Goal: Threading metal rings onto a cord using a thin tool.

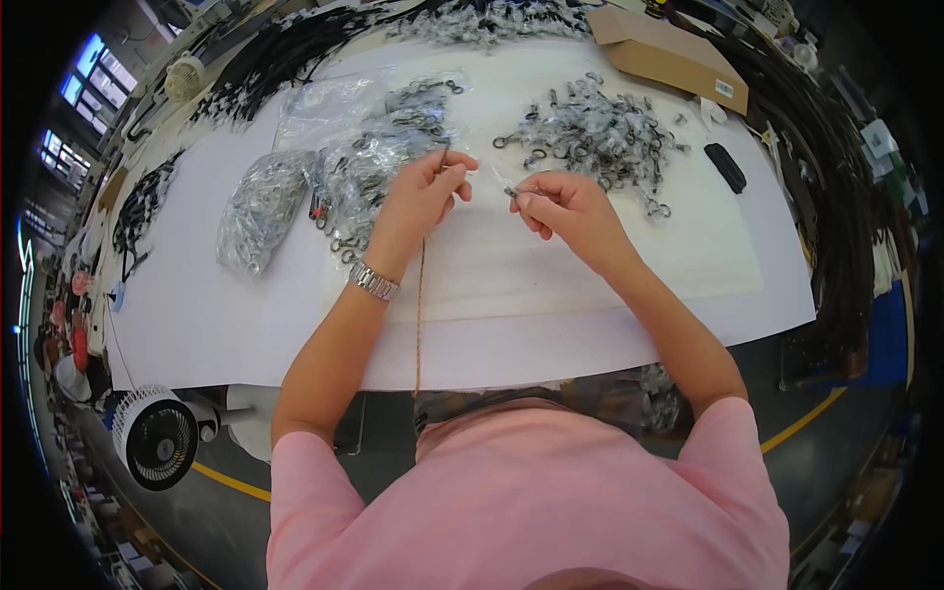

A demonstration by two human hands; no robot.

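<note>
My left hand (429, 197), with a metal watch on its wrist, is raised over the table. Its thumb and fingers are closed around a thin dark piece (443, 157) whose kind I cannot make out. Below that hand a thin tan cord (421, 315) runs down past the table's front edge. My right hand (565, 208) pinches a small dark metal piece (510, 191) with a strip of clear wrap at its tip. A gap separates the two hands. Behind the right hand lies a heap of dark metal hooks (600, 133) in clear wrap.
Left of my left hand are a pile of wrapped hooks (369, 177) and a full clear plastic bag (261, 211). An open cardboard box (674, 59), a black oblong case (726, 168) and black straps (285, 54) lie farther off. A fan (157, 438) stands at lower left.
</note>
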